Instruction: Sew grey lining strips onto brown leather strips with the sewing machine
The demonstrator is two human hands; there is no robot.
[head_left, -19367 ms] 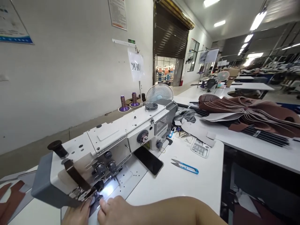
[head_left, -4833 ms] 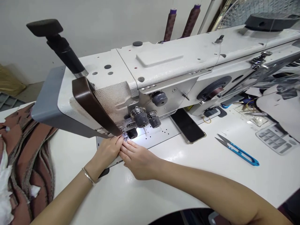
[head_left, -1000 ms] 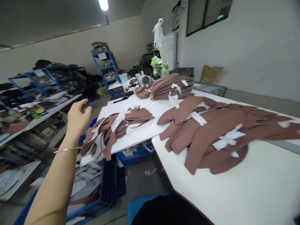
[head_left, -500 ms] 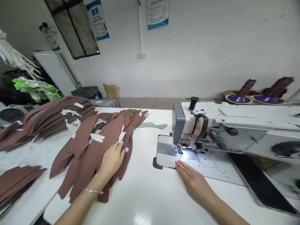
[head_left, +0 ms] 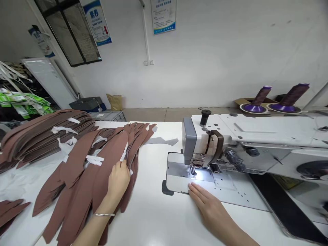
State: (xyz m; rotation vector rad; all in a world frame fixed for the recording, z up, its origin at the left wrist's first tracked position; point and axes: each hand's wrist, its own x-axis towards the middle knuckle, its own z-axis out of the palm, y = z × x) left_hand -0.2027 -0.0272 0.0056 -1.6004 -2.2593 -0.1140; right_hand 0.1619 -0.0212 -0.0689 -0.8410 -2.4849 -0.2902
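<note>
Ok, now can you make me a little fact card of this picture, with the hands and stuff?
Left hand: the left hand is on brown pieces, fingertips by a white strip
Right hand: the right hand lies flat, fingertips at the metal plate's edge
Machine: white sewing machine, light on
Thread: two brown spools
Phone: dark phone, partly under the machine
Wall: posters
</note>
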